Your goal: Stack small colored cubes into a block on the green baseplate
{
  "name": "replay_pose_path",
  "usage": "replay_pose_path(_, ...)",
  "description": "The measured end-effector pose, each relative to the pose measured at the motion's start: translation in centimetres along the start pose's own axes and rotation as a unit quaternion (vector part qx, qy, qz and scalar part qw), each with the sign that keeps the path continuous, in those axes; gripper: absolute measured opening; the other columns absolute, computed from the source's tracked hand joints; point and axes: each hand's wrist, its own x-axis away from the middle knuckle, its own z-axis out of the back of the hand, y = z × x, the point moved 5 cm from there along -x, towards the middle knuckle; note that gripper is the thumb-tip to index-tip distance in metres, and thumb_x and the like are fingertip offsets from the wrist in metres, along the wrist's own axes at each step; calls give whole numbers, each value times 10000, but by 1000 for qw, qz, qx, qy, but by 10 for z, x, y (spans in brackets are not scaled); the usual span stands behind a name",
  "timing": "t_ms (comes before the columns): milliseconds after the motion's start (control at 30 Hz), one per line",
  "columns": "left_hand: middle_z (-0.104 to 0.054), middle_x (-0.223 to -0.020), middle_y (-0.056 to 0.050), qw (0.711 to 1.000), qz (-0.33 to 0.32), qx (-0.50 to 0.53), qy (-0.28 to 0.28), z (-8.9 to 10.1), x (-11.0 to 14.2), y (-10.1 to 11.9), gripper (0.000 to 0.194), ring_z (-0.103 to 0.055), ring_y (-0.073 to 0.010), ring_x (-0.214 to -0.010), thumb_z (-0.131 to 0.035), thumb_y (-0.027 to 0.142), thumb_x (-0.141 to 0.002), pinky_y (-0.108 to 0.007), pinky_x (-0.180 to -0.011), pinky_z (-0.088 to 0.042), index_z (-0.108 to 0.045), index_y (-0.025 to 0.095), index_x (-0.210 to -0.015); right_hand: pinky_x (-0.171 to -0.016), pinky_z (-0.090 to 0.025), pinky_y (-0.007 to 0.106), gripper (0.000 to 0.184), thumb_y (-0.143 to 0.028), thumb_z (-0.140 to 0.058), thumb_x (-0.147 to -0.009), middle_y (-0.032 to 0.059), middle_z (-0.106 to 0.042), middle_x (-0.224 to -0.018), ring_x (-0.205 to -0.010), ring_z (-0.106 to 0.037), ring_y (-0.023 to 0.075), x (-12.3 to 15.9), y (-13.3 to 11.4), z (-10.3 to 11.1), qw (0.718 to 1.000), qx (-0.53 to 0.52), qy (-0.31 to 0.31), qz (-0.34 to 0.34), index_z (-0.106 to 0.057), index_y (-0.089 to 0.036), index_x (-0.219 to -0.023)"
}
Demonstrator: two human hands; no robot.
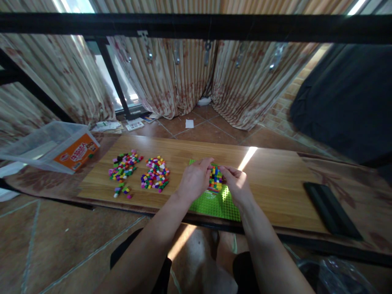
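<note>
On the wooden board lies a green studded baseplate (214,208), and a block of colourful toy bricks (216,179) stands on its upper part. My left hand (197,178) is at the left side of the bricks, fingers bent and closed near their top edge. From the right, my right hand (236,183) pinches at the bricks' right edge, thumb and fingertips together. What either set of fingertips grips is too small or hidden to make out. Two heaps of loose bricks lie to the left, one heap (154,173) nearer and another pile (124,166) farther off.
A clear plastic bin (65,143) with an orange label stands at the far left. A dark flat object (332,209) lies on the right end of the wooden board (275,183). A black bar (196,26) crosses the top, before striped curtains (171,81).
</note>
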Motion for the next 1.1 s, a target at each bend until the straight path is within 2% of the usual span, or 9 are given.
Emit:
replay_pose_path(233,-705,-1024,-57,999,23,-43,19,3,3,3,315,-642,-192,-937,-493,172,-891,-334,-849,-500,-566,202,-1196,-672,-530,322,372,-480,-761,-599,56,-731,-747,-694,-665,187,0,1,-6,1000,2,6,16,-720,-163,-790)
replay_pose_path(433,-718,-972,-51,997,56,-45,37,-1,5,1,299,-651,-201,-928,-506,204,-901,-341,-847,-493,-572,215,-1192,-620,-526,296,343,-398,-735,-596,51,-735,-749,-644,-649,174,-5,9,-8,998,44,35,22,-731,-157,-839)
replay_pose_path(733,-728,-944,-48,993,99,-16,66,-4,8,4,268,-652,-209,-936,-518,198,-895,-340,-836,-489,-588,202,-1155,-618,-529,298,329,-383,-723,-589,50,-732,-727,-638,-649,179,-10,6,-7,992,101,64,28,-743,-148,-817)
replay_pose_path(1100,-709,-951,-81,990,114,-37,77,-4,10,7,260,-640,-218,-937,-486,224,-916,-339,-808,-488,-590,195,-1152,-634,-523,294,302,-389,-679,-652,65,-745,-768,-663,-655,185,-10,-2,-7,980,174,57,82,-756,-153,-825)
